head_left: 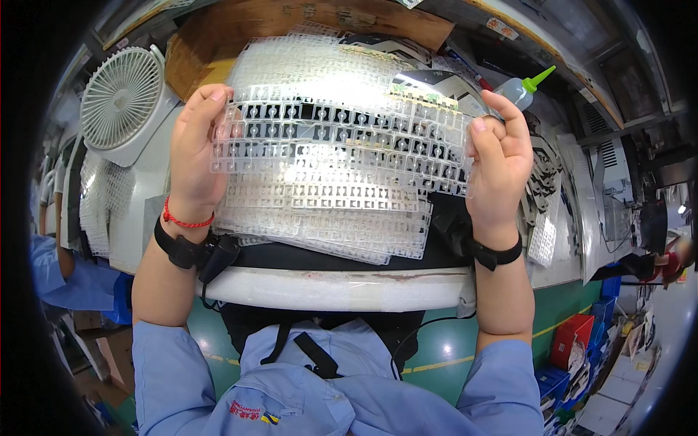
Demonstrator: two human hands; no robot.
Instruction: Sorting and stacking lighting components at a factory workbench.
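Between my two hands I hold up a clear plastic sheet with rows of small cut-outs. My left hand pinches its left end between thumb and fingers. At the other end, my right hand grips the edge with its thumb against the fingers, and the index finger sticks up. Under and behind the raised sheet lies a broad stack of similar clear perforated sheets. Light glares off the middle of the stack. The held sheet hides part of it.
A white fan stands at the far left. At the back right are a bottle with a green nozzle and black-and-white parts. More perforated sheets lie at left. A white padded edge borders the near side. A red box stands lower right.
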